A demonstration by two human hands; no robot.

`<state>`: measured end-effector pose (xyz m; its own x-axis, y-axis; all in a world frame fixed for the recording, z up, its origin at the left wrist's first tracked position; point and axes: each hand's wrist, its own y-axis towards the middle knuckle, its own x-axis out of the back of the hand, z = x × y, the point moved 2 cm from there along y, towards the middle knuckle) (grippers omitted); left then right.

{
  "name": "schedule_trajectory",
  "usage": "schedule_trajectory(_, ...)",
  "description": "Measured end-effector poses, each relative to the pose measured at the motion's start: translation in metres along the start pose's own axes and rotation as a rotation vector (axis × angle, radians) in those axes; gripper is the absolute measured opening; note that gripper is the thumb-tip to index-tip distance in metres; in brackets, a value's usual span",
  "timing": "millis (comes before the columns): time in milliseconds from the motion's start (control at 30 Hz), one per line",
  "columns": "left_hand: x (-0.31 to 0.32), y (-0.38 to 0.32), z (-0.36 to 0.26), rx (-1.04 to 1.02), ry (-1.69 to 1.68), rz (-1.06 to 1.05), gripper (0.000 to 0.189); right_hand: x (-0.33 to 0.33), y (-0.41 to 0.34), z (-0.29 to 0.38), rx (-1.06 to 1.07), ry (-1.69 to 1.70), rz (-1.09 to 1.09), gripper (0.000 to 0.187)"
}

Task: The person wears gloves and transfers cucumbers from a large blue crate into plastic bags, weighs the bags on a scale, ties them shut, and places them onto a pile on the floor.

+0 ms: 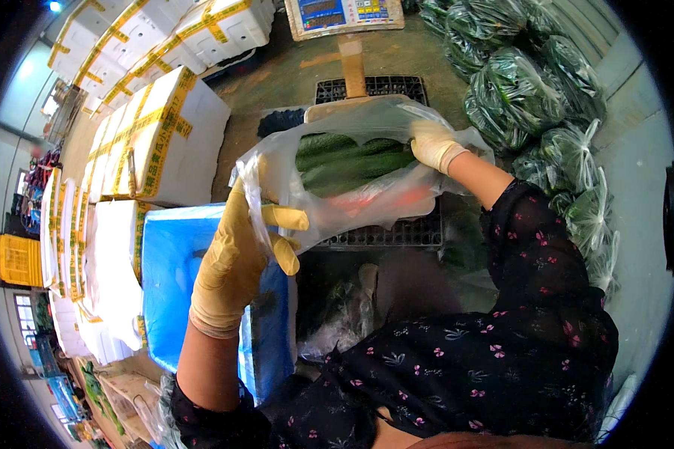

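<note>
A clear plastic bag with dark green cucumbers in it lies over the pale platform of a scale. My left hand, in a yellowish rubber glove, holds the bag's left edge, its plastic looped across the fingers. Thumb and some fingertips spread apart below that fold. Slightly blurred, my gloved right hand grips the bag at its right end, beside the cucumbers. Something reddish shows through the film at the lower side; I cannot tell what it is.
Beyond the platform rise the scale's post and display. A black plastic crate is underneath. A blue-lined box stands at left, near taped white foam boxes; a knife-like tool rests on one. Bagged green vegetables pile up at right.
</note>
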<state>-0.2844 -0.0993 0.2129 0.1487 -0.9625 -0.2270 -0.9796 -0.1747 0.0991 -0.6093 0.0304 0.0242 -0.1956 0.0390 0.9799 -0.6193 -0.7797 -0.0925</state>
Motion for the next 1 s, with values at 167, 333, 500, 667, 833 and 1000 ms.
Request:
schedule_trajectory(167,-0.003,0.011,-0.008,0.011,-0.066,-0.138,0.079,0.006,0.003,-0.017,0.127,0.222,-0.232,0.034)
schedule_trajectory(333,0.006,0.018,-0.011,-0.023,-0.116,-0.104,0.080,0.014,-0.005,0.008,0.163,0.203,0.043,0.046)
schedule_trajectory(500,0.005,0.016,-0.010,0.022,-0.093,-0.177,0.086,0.014,0.012,0.014,0.177,0.206,0.213,0.044)
schedule_trajectory(667,0.004,0.012,-0.008,0.031,-0.078,-0.197,0.093,0.047,0.005,0.024,0.323,0.061,0.214,0.041)
schedule_trajectory(833,0.005,0.010,-0.008,0.039,-0.091,-0.197,0.095,0.069,-0.008,0.011,0.114,0.947,0.285,0.034)
schedule_trajectory(1000,0.002,0.014,-0.009,0.032,-0.120,-0.157,0.094,0.079,-0.017,-0.005,-0.074,1.560,0.218,0.034)
